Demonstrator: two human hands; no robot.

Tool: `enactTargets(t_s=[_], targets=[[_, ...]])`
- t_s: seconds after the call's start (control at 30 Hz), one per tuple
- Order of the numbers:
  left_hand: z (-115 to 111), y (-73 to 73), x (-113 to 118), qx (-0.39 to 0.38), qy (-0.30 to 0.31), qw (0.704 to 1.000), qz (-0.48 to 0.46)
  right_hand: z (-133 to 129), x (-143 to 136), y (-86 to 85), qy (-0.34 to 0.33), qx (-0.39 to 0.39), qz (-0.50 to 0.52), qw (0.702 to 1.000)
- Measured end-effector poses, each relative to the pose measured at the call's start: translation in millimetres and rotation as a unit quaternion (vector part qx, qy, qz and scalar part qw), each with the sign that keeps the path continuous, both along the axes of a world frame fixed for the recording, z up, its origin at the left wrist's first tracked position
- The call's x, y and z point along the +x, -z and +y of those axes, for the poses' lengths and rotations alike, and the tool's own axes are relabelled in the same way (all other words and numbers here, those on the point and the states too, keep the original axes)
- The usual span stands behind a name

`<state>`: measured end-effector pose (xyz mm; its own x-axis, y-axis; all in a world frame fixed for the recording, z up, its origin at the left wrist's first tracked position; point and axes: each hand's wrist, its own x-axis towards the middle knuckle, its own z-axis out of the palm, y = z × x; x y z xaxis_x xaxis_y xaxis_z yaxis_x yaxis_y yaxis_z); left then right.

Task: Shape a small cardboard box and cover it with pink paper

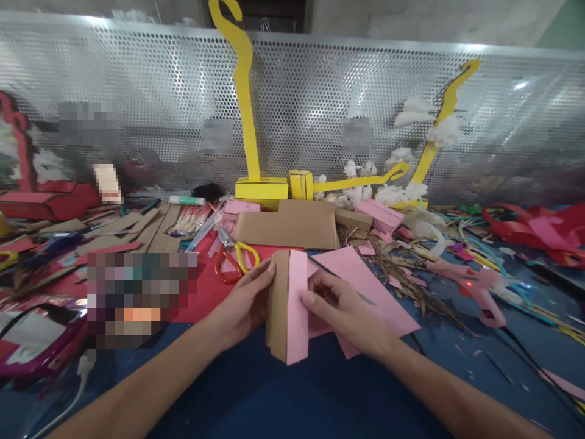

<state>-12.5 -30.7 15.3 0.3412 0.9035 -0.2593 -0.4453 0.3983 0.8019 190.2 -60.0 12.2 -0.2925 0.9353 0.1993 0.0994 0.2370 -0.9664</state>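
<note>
My left hand (244, 299) is closed round the left side of a small cardboard box (276, 314), which is held upright over the table. Pink paper (297, 308) covers the side of the box facing right. On that side my right hand (342, 305) has its fingers bent and closed at the edge of the pink paper. Under and behind the right hand lies a flat pink paper sheet (384, 308). Scissors (231, 245) with red and yellow handles rest just beyond my left hand on red paper (196, 299).
A pink glue gun (473, 285) with a lit red light and a cord lies at right. Behind stand a cut cardboard piece (292, 225) and yellow paper shapes (247, 103) against a perforated metal panel (159, 79). Dry twigs (411, 292) and cardboard strips (150, 228) clutter the blue table.
</note>
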Motion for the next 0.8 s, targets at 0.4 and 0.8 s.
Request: enactTargets(t_s=[0.4,0.8], targets=[[-10.0,1.1,-3.4,0.269,0.169,0.942,0.106,-7.1,-3.4,-4.4,0.046,0.033,-0.066,0.996],[-11.7,-5.5,-5.9,0.323,0.213,0.905,0.176,-11.0,-2.9,-9.6,0.047,0.047,0.001,0.998]])
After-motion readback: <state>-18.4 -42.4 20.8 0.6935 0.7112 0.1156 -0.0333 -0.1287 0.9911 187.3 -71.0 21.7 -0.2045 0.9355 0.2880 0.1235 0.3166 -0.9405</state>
